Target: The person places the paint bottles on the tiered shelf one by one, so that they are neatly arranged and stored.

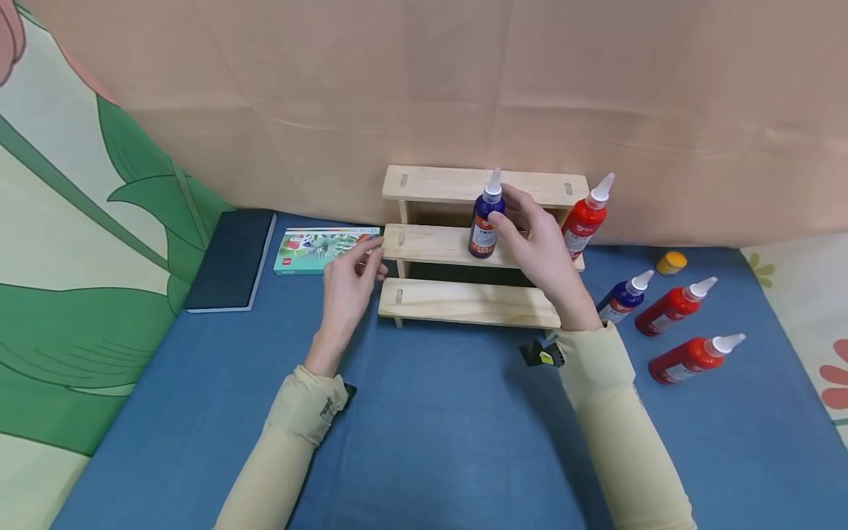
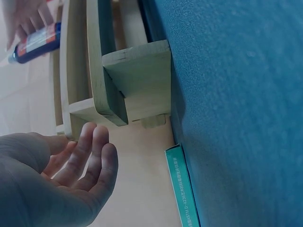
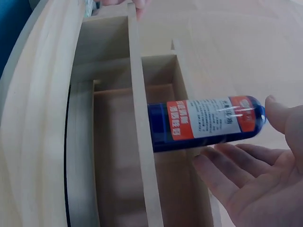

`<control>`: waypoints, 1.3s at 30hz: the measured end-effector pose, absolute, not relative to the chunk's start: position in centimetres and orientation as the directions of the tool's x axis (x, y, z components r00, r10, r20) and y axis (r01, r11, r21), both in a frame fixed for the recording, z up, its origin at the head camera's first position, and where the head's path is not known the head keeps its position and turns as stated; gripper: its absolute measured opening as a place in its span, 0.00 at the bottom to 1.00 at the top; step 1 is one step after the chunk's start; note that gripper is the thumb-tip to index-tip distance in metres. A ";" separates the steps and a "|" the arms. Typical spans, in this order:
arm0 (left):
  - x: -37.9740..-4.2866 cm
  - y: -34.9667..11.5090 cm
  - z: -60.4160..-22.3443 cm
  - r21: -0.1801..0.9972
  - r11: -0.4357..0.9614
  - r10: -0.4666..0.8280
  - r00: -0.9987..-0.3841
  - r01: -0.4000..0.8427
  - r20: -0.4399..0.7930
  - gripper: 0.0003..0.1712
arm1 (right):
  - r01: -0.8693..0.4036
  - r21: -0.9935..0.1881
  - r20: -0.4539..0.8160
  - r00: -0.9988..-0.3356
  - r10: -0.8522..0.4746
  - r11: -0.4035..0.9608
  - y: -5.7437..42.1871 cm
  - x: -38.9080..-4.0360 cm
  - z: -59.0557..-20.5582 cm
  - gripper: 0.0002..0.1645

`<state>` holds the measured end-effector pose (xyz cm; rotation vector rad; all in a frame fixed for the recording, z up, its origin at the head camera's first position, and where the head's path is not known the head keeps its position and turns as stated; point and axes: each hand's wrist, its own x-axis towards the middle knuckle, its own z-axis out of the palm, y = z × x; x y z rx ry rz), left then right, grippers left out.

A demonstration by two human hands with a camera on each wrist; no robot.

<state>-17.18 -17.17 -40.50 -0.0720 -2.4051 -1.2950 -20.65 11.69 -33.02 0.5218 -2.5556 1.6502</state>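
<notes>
A blue squeeze bottle [image 1: 484, 228] with a white nozzle cap stands upright on the middle tier of a three-tier wooden rack [image 1: 464, 303]. Beside its neck is my right hand [image 1: 539, 239], thumb tip right at the bottle's shoulder. In the right wrist view, the fingers [image 3: 227, 170] spread loosely along the bottle's side, not wrapped round it. My left hand [image 1: 351, 283] pinches the left end of the middle tier. Seen from the left wrist, the thumb and fingers [image 2: 78, 165] lie on either side of that plank end.
A red bottle [image 1: 583, 221] stands at the rack's right end, partly behind my right hand. Farther right on the blue cloth are another blue bottle [image 1: 623, 296], two red bottles [image 1: 685, 361] and a yellow round-topped item [image 1: 672, 263]. Left lie a green box [image 1: 311, 254] and a dark notebook [image 1: 228, 258].
</notes>
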 end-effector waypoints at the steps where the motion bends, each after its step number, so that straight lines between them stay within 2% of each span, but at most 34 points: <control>1: -17.2 -17.2 -40.5 0.789 0.568 -0.142 -0.916 0.235 0.375 0.16 | -0.312 -0.879 0.230 -0.940 -0.251 0.362 11.9 -20.5 -33.0 0.36; 12: -17.3 -17.4 -40.4 0.784 0.577 -0.143 -0.917 0.229 0.373 0.16 | -0.313 -0.891 0.245 -0.941 -0.232 0.329 14.4 -18.5 -33.1 0.36; 39: -17.6 -17.3 -40.4 0.786 0.579 -0.144 -0.921 0.217 0.361 0.17 | -0.360 -0.832 0.311 -0.933 -0.182 0.423 19.8 -13.0 -33.2 0.38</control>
